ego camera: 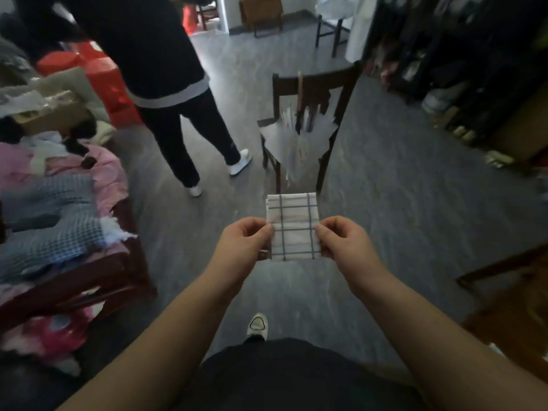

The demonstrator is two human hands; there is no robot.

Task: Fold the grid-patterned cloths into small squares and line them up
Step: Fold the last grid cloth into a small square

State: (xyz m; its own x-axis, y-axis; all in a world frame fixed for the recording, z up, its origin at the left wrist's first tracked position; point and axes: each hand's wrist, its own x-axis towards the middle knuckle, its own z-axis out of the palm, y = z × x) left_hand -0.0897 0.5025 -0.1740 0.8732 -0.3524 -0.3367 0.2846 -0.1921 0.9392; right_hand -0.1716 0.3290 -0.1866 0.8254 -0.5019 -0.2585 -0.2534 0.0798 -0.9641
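Cloth (295, 226): folded small, held up over the floor.
My left hand (243, 244): pinching its left edge.
My right hand (344, 243): pinching its right edge.

I log a grey, streaked floor (385, 203) running through a dimly lit room; the brightest area is the far end at 12 o'clock, by a white door frame (225, 13). A dark wooden chair (341, 93) stands at 12 o'clock, with pale items on its seat that I cannot identify. A second chair (326, 28) stands beyond it at 1 o'clock. At 9 o'clock is a red-brown wooden bench (89, 280) under a heap of mixed fabrics (53, 209). Red plastic stools (103, 78) sit at 10 o'clock, just behind a standing person in dark clothes (154, 54) at 11. Dark, cluttered racks (444, 54) line the 2 o'clock side. Brown wooden furniture (510, 315) at 4 o'clock is blurred.
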